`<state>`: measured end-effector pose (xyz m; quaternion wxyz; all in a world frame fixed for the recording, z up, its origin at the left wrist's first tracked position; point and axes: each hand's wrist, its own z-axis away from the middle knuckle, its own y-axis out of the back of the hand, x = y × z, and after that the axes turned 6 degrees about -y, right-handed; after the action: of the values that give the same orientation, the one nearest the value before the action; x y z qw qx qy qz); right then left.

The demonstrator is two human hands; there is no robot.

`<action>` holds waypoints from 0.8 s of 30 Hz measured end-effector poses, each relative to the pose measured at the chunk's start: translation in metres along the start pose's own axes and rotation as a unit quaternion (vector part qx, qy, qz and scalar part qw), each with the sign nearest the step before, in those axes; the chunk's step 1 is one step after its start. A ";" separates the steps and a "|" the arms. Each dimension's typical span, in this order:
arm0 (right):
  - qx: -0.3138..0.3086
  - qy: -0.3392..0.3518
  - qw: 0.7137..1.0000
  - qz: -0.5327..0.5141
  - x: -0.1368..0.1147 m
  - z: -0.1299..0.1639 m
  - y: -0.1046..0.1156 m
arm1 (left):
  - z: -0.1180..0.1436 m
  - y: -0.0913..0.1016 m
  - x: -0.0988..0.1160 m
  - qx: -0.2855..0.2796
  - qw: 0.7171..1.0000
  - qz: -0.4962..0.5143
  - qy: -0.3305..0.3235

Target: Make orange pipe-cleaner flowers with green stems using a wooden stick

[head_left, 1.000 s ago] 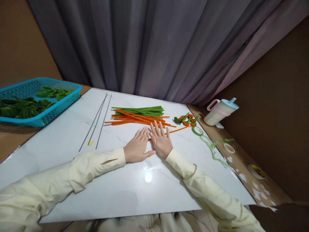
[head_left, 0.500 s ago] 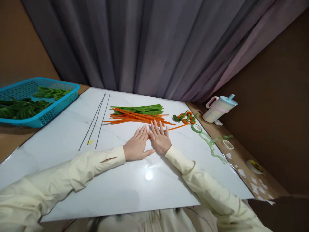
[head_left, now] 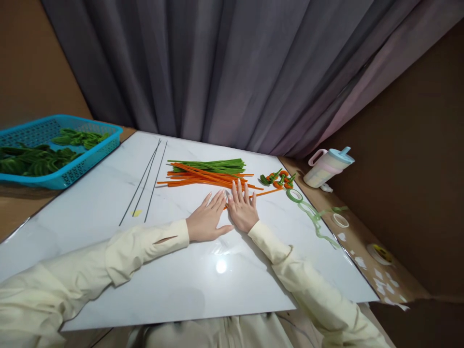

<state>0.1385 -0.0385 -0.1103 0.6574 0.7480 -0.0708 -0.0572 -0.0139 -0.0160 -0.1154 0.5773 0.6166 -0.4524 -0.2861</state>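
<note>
A white marble-look board (head_left: 108, 212) covers the table; at its far left stands a blue basket (head_left: 87, 162) holding green leaf shapes (head_left: 36, 162); three thin dark wires (head_left: 145, 181) lie side by side between the basket and the middle; a bundle of green stems (head_left: 213, 166) lies just behind the orange stems (head_left: 203, 178); to the right sit small orange-and-green finished pieces (head_left: 279, 179), a roll of green tape (head_left: 294, 195) with a loose strip trailing off, and a lidded pink cup (head_left: 328, 167) near the brown wall; a grey curtain (head_left: 232, 72) hangs behind; nothing lies between the hands and the stems.

Against the view half a second back, both hands lie in the same place, and only the right fingers have spread and crept slightly toward the orange pile.

The left hand (head_left: 206, 220) lies flat and open, palm down, grasping nothing; the right hand (head_left: 242, 210) lies likewise flat beside it, fingers splayed, its fingertips (head_left: 239, 184) at the near edge of the orange stems, one stray orange stem (head_left: 268, 193) running out from under it to the right.
</note>
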 end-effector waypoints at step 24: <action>0.057 0.010 0.989 -0.140 0.004 -0.008 0.003 | -0.001 0.003 0.001 -0.003 0.999 0.033 -0.026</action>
<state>0.1440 -0.0323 -0.1063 0.5997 0.7875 0.0375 -0.1370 -0.0133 -0.0158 -0.1123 0.5763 0.5918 -0.4867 -0.2844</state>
